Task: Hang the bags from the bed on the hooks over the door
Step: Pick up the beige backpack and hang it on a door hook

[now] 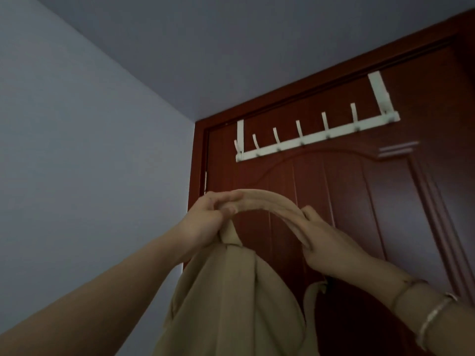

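I see left hand (205, 217) and right hand (326, 242) both pinching tan bag (231, 299) handle (270, 201), held below white hooks (316, 134), red door (359, 201) behind

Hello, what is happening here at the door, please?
A person is lifting a beige bag toward the white hook rack that hangs over the top of the red-brown door. The left hand and right hand each grip one end of the bag's handles, spreading them into an arch. The handles are below the hooks, and no hook carries anything.
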The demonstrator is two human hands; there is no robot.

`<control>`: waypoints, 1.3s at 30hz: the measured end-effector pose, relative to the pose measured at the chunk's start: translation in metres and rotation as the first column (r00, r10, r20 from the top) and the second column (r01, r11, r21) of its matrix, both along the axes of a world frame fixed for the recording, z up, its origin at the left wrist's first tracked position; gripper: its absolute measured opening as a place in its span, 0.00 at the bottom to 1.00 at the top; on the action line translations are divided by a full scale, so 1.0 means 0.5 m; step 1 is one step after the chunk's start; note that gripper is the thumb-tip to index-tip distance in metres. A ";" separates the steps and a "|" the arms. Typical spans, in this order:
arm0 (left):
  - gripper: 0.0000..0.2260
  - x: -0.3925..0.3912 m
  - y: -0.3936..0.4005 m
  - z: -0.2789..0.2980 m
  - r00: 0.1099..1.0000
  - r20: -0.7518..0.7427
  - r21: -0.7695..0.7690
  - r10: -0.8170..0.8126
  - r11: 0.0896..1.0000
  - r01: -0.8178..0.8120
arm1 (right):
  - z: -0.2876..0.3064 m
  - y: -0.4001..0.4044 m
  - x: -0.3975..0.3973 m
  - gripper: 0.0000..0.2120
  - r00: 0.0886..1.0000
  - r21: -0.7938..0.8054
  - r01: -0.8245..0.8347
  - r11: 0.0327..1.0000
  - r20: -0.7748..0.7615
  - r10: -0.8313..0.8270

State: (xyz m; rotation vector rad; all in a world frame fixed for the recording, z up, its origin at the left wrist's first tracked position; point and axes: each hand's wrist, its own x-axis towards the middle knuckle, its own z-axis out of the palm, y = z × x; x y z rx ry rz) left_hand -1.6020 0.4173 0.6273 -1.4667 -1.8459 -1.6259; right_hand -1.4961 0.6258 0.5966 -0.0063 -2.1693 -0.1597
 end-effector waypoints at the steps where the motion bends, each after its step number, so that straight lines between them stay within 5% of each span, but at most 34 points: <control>1: 0.16 -0.030 0.012 0.020 0.997 -0.040 0.013 0.064 0.998 -0.064 | 0.019 0.016 -0.027 0.41 0.999 -0.042 -0.046 0.998 -0.017 0.045; 11: 0.28 -0.295 0.150 0.189 0.935 -0.296 0.004 0.194 0.979 -0.202 | 0.242 0.054 -0.285 0.30 0.970 0.107 0.033 0.994 -0.243 -0.006; 26: 0.27 -0.570 0.285 0.515 0.763 -0.536 0.385 0.361 0.909 -0.159 | 0.531 0.034 -0.542 0.25 0.871 -0.059 0.298 0.953 -0.390 -0.297; 31: 0.29 -0.634 0.326 0.515 0.715 -0.576 0.324 0.397 0.914 -0.246 | 0.547 0.036 -0.592 0.25 0.845 -0.092 0.445 0.891 -0.286 -0.451; 39: 0.37 -0.669 0.333 0.359 0.709 -0.651 0.209 0.271 0.962 -0.176 | 0.417 0.061 -0.587 0.27 0.884 -0.032 0.302 0.953 -0.364 -0.293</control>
